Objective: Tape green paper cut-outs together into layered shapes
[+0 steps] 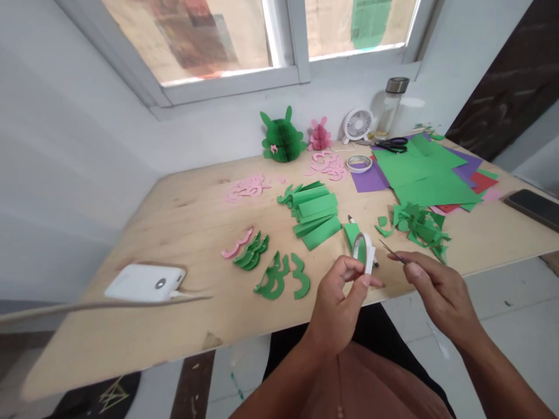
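My left hand (pixel 338 299) pinches a roll of white tape (pixel 370 256) at the table's front edge, holding it on its edge. To its right, my right hand (pixel 439 291) is closed on thin, pointed tweezers (pixel 393 252), their tips aimed at the roll but apart from it. Behind the roll lie a small green paper piece (pixel 350 234) and a pen (pixel 351 220), partly hidden. Left of my hands rest scalloped green paper cutouts (pixel 273 279), a single green cutout (pixel 300 278), a small green stack (pixel 252 253) and a pink cutout (pixel 238 244).
Green strips (pixel 317 212) lie mid-table, with green scraps (pixel 421 224) to the right. Green sheets (pixel 430 171), scissors (pixel 393 144), another tape roll (pixel 358 164), a fan (pixel 358 125) and a bottle (pixel 391 110) stand farther back. A white power bank (pixel 144 282) with a cable lies left.
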A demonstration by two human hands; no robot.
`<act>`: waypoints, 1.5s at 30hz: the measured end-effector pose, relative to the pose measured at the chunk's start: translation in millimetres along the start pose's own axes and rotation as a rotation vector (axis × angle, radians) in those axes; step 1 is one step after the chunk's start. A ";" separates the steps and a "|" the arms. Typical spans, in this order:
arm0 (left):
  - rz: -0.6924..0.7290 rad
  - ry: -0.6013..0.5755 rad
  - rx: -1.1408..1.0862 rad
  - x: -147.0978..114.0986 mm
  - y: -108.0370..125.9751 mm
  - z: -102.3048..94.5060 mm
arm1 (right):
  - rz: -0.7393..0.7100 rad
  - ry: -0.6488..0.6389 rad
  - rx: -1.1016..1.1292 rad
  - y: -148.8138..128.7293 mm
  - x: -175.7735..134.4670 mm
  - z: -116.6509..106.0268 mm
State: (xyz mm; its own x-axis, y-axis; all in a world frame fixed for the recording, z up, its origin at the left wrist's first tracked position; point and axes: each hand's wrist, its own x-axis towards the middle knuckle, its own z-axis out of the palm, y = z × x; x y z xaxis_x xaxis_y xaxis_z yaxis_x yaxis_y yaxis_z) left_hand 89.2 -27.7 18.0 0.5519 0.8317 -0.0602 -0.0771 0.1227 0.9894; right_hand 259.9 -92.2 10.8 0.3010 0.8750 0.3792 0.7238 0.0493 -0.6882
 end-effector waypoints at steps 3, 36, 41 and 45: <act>-0.006 -0.013 0.003 -1.0 -1.2 -1.7 | -0.070 -0.029 0.002 0.6 1.6 0.6; -0.086 -0.052 0.075 2.2 -1.5 -9.5 | -0.085 -0.197 0.159 -1.5 14.4 -3.8; -0.084 -0.056 0.079 1.8 -2.7 -10.1 | -0.074 -0.199 0.140 -4.3 15.5 -4.3; -0.084 -0.059 0.091 1.8 -3.1 -9.8 | -0.064 -0.189 0.138 -5.0 15.0 -4.3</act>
State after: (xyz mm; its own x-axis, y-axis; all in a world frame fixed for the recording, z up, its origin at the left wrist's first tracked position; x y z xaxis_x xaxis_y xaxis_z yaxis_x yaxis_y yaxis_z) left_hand 82.3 -21.3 13.5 0.6013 0.7870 -0.1382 0.0457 0.1388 0.9893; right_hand 263.5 -81.4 22.6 0.1260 0.9419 0.3112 0.6419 0.1618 -0.7495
